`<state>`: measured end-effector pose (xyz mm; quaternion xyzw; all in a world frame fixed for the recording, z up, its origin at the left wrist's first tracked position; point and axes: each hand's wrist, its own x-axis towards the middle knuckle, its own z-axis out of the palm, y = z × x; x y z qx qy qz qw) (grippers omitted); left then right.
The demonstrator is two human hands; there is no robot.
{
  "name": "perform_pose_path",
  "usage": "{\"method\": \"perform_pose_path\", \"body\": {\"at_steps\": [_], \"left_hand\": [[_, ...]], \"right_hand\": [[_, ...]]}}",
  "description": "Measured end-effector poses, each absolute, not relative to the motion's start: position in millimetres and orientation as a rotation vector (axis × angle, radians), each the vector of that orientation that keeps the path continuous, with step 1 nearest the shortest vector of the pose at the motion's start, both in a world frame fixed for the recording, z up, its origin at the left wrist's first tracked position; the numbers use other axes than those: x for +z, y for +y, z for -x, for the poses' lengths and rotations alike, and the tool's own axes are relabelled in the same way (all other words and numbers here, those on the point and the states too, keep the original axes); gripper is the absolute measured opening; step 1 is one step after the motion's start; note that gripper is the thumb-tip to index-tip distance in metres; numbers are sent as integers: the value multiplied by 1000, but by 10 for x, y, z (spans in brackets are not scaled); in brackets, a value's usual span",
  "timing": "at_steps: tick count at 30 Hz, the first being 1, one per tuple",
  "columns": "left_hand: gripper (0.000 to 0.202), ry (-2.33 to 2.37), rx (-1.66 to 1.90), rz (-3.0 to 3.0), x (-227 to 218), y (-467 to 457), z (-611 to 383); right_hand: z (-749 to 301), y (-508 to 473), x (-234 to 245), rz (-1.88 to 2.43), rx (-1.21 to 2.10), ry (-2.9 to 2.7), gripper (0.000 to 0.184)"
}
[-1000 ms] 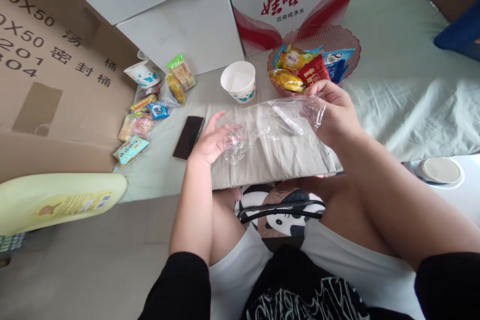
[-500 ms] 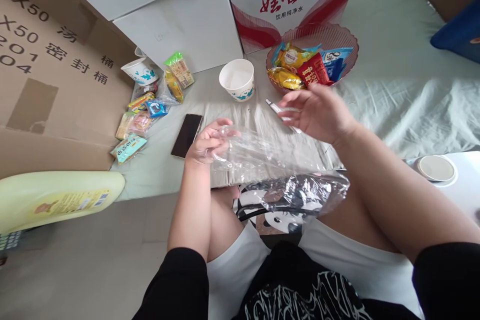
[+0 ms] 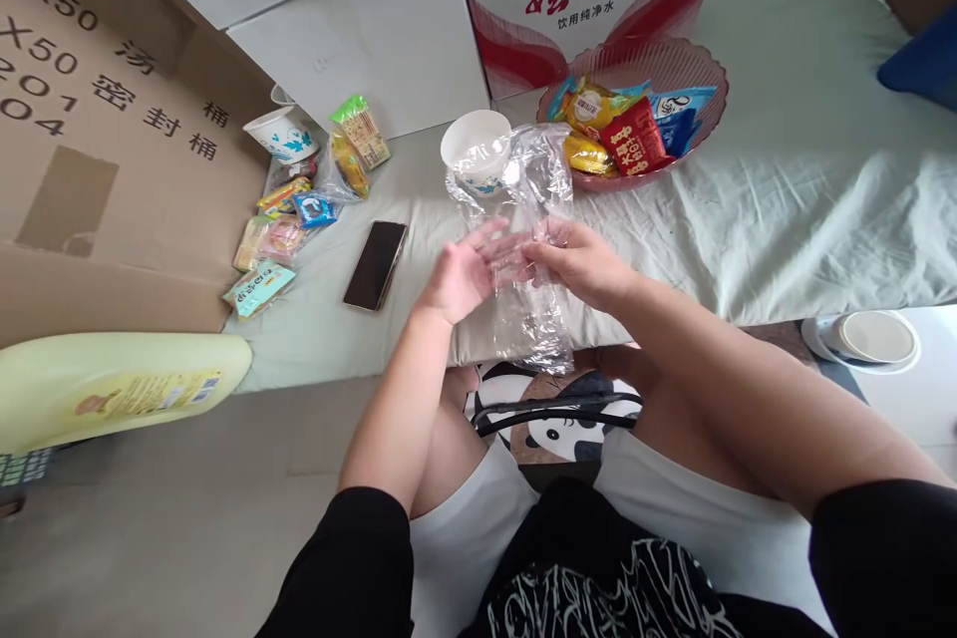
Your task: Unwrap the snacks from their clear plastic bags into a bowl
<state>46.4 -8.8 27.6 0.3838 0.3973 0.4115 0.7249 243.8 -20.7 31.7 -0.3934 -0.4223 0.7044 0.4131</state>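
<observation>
A clear, crinkled plastic bag (image 3: 542, 159) hangs between my hands, its upper part in front of the white paper cup (image 3: 473, 145) and its lower end over the front edge of the cloth-covered surface. My right hand (image 3: 579, 261) pinches the bag between thumb and fingers. My left hand (image 3: 468, 274) has its fingers stretched out against the film; whether they are inside the bag or behind it I cannot tell. Beyond my right hand stands a pink ribbed bowl (image 3: 710, 110) of wrapped snacks, including a red packet (image 3: 634, 138).
A black phone (image 3: 376, 264) lies left of my hands. Several wrapped snacks (image 3: 259, 289) and a tilted paper cup (image 3: 282, 135) lie by the cardboard box (image 3: 127, 179). White boxes (image 3: 374, 50) stand behind. A pale yellow jug (image 3: 120, 389) is at the left edge.
My right hand has come left and down and taken hold of the bag. The bag has swung up and away from my lap. The thin white item near the bowl is now hidden.
</observation>
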Motion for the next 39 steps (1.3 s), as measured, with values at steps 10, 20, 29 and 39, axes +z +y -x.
{"method": "perform_pose_path", "body": {"at_steps": [10, 20, 29, 39], "left_hand": [[38, 1032, 864, -1112, 228, -56, -494], [31, 1113, 916, -956, 201, -91, -494], [25, 1025, 997, -782, 279, -8, -431], [40, 1042, 1079, -986, 165, -35, -467]], "right_hand": [[-2540, -167, 371, 1289, 1473, -1359, 15], [-2552, -164, 341, 1101, 1536, -1420, 21], [-2660, -112, 345, 893, 1580, -1175, 23], [-2633, -80, 192, 1140, 1379, -1179, 61]]}}
